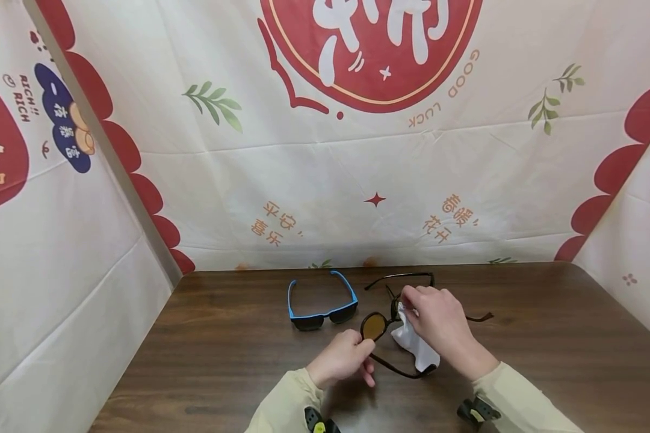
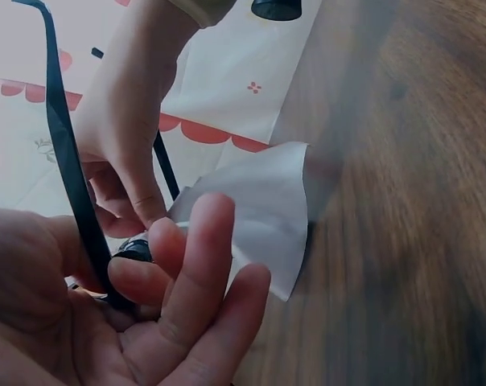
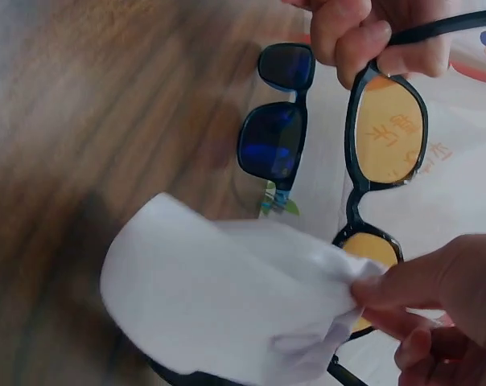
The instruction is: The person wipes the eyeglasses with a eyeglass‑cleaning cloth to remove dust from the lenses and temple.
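Note:
My left hand pinches the corner of a black-framed pair of glasses with amber lenses, held just above the wooden table. In the right wrist view the amber-lens glasses show one bare lens, and the other lens is partly covered by a white cloth. My right hand pinches that white cloth against the lens. The left wrist view shows the black temple arm running through my left hand, with the cloth hanging beyond.
A second pair of sunglasses with a blue frame and dark lenses lies open on the table to the left of my hands. Printed white and red cloth walls close in the back and both sides.

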### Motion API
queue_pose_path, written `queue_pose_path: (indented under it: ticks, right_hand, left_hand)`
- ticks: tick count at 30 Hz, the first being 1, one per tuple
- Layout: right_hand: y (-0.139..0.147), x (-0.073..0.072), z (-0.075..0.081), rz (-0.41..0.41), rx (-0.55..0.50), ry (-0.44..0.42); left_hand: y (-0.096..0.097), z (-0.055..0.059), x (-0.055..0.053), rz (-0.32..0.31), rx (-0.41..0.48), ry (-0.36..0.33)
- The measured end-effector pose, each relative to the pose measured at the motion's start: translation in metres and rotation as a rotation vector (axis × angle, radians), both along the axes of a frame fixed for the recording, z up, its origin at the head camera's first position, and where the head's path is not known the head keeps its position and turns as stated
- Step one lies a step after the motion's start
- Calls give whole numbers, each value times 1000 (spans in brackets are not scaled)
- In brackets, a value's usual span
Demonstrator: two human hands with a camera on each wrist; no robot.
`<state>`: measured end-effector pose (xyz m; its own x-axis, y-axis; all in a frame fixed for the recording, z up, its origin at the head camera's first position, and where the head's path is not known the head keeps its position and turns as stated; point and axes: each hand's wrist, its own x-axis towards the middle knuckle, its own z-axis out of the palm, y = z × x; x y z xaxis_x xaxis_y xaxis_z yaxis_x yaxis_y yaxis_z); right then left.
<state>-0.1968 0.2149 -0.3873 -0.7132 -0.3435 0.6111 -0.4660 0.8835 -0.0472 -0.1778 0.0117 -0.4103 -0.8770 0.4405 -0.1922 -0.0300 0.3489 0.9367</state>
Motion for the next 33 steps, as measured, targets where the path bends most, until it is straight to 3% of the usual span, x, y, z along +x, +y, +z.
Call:
queue_pose_path:
  ticks: [4,9,13,16,21,25,29,33]
  right_hand:
    - [1,-1,7,-70,21,16]
    - [0,-2,13,-121,-10,-47]
    - [-1,-4,15,-70,-80,-91]
    - [-2,-5,15,12,-133,-131]
    - [-7,-3,17,76,-139,-159]
    - [-7,-1,18,37,-84,-102]
    - [-4,-1,15,-22,-39,31]
    - [-2,-3,10,-64,-62,154]
  left_hand:
    - [-2,2,1,-3,-29,22]
    - [-3,3,2,-1,-42,39]
    - [-4,4,2,-1,-48,59]
    - [-5,5,2,10,-37,81]
    - [-4,7,2,23,2,131]
    - [-5,8,2,11,17,130]
    - [-4,8,2,2,3,126]
    - [-3,7,2,-11,-9,137]
